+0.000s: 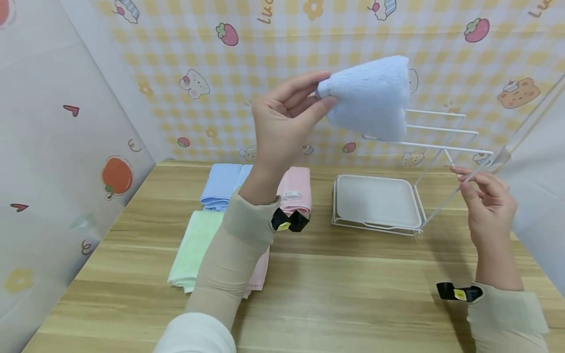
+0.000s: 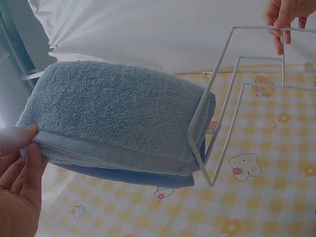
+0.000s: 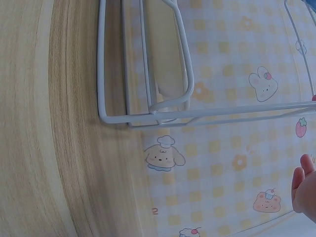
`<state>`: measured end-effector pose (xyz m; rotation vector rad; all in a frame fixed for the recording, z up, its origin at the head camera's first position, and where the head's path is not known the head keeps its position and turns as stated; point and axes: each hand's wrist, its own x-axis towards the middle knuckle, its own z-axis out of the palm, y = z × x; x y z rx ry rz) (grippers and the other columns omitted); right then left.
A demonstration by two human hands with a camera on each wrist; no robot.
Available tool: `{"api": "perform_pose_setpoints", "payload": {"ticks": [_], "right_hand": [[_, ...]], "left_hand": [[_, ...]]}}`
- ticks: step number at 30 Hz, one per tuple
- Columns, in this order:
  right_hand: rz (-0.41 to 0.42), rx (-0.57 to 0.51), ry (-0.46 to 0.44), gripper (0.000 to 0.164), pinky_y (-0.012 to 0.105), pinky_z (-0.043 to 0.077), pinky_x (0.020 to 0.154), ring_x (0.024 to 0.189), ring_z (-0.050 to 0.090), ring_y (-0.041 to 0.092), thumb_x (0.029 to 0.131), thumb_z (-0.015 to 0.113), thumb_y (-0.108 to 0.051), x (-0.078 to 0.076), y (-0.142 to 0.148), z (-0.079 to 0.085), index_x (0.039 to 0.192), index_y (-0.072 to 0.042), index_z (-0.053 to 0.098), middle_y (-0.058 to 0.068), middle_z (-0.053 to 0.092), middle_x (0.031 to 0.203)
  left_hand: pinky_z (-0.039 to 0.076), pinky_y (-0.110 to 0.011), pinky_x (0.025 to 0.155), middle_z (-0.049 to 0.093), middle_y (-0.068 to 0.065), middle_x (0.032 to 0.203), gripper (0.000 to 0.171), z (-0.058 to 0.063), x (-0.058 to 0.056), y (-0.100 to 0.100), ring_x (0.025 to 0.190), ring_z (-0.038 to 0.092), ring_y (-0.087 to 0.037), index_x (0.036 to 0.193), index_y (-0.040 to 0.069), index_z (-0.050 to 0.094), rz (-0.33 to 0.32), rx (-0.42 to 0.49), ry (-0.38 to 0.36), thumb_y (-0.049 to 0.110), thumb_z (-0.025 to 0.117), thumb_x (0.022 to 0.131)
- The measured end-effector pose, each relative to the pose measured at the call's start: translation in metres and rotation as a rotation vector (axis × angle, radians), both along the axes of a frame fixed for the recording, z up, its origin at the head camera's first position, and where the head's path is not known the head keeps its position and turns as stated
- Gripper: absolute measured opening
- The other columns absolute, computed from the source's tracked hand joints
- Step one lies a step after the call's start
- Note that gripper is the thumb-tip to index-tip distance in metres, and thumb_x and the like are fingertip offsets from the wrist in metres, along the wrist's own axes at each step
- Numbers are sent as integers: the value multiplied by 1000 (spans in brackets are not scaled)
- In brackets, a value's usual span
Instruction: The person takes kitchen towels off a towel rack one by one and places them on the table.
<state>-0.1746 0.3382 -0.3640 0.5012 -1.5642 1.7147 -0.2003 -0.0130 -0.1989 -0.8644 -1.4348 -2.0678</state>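
Observation:
My left hand (image 1: 287,113) pinches one edge of a folded light blue towel (image 1: 371,98), thumb against the near face. It holds the towel up off the table, with the far end at the arms of a white wire rack (image 1: 446,147). In the left wrist view, the rack's bent bars (image 2: 201,116) cross in front of the end of the towel (image 2: 123,113). On the right, my right hand (image 1: 492,203) holds the rack near its top bar, fingertips pinched on the wire. Only part of this hand (image 3: 305,190) shows in the right wrist view.
A pale grey tray (image 1: 377,201) sits in the rack's base on the wooden table (image 1: 335,289). To the left lie a folded blue towel (image 1: 220,184), a green towel (image 1: 200,245) and a pink towel (image 1: 295,184), partly behind my left arm. A checkered wall covering (image 1: 265,63) stands behind.

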Motion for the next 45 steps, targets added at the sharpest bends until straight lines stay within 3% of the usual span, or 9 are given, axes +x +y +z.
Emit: {"api": "perform_pose_setpoints", "payload": {"ticks": [6,12,17,25,29,40,45], "right_hand": [[-2,-17,-4,9,19,43,80,140,20,25,90,57,17,-1,0,2,87,16,65,8,77,103],[11,-27,4,7,18,44,80,144,16,25,91,60,13,0,0,1,87,17,64,8,76,102],[23,-42,4,7,17,44,79,143,17,25,91,59,15,0,0,1,88,17,65,9,76,103],[39,-41,16,10,17,47,80,145,16,25,90,62,12,3,1,-1,90,22,61,9,76,103],[35,-57,6,8,18,48,82,145,22,26,90,61,13,3,0,-2,87,20,63,9,76,102],[38,-65,3,12,18,47,83,140,38,27,90,63,11,0,-1,0,88,23,59,9,76,102],[43,-63,6,9,18,46,80,143,27,27,90,61,12,1,-2,-1,88,21,60,11,76,103]], "left_hand": [[59,-41,89,68,-33,109,30,-5,1,-13,97,74,-24,105,-20,66,38,6,6,-20,72,76],[59,-43,88,69,-31,108,31,-13,1,-24,94,74,-18,105,-21,65,43,39,22,-22,72,75],[59,-44,88,75,-20,103,30,-18,0,-35,94,74,-20,104,-21,65,42,61,44,-23,71,74],[61,-33,81,78,0,93,31,-25,2,-51,86,74,-14,105,-18,67,100,89,18,-23,72,74],[61,-33,81,78,0,95,31,-33,8,-56,84,75,-13,105,-18,67,100,21,-32,-22,72,75],[61,-33,78,72,-26,106,28,-64,38,-71,85,75,-10,106,-13,70,117,-280,-176,-14,75,78],[61,-30,78,72,-26,107,28,-81,49,-77,83,75,-9,107,-9,72,124,-360,-269,-11,75,79]]}}
